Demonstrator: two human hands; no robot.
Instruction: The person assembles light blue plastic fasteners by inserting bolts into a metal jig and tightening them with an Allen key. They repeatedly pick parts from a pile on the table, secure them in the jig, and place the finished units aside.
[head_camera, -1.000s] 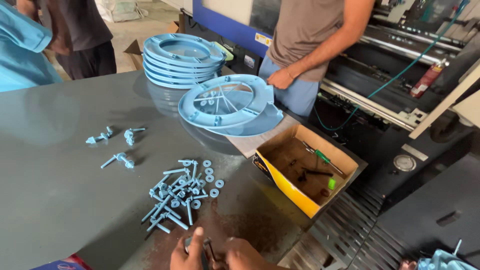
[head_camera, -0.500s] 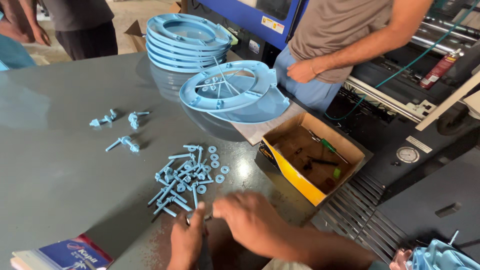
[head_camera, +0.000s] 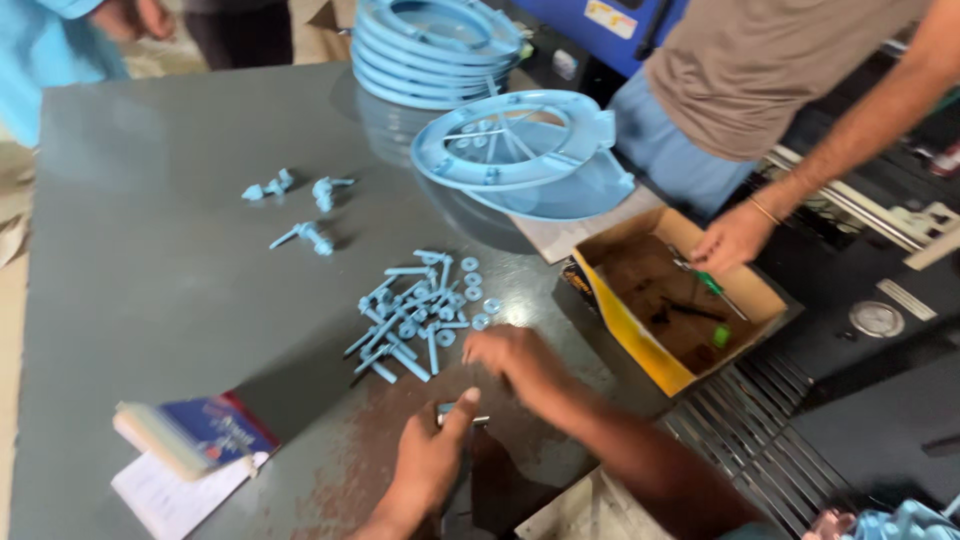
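Bolts beside right hand; left hand pinching.

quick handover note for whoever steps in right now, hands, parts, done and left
Left hand: thumb on a small dark metal piece on the grey table; grip unclear.
Right hand: blurred, beside the pile of light blue plastic bolts and washers.
Light blue plastic ring seat lies apart, behind the pile.
Done: nothing visibly fitted.
Left: bolts lie loose.

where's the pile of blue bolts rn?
Head view, table centre: the pile of blue bolts lies just beyond the right hand, left of the cardboard box.
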